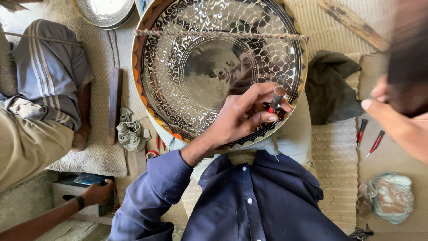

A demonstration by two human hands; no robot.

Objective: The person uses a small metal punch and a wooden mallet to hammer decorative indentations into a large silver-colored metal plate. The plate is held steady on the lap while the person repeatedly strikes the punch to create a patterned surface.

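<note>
The person's dark blue buttoned shirt [263, 201] fills the bottom of the view. Just above it, the left hand [243, 117] rests on the lower right part of the large round engraved silver metal tray [187, 76], fingers curled closed around a short metal punch with a red band [276, 100]. The punch stands tilted, its blunt grey top up and to the right, its lower tip hidden behind the fingers against the tray's patterned rim band. To the right of the tray, the right hand [394, 118] is blurred and partly cut off; what it grips is too smeared to tell. Across the tray's far side lies a twisted cord [218, 35], running left to right.
</note>
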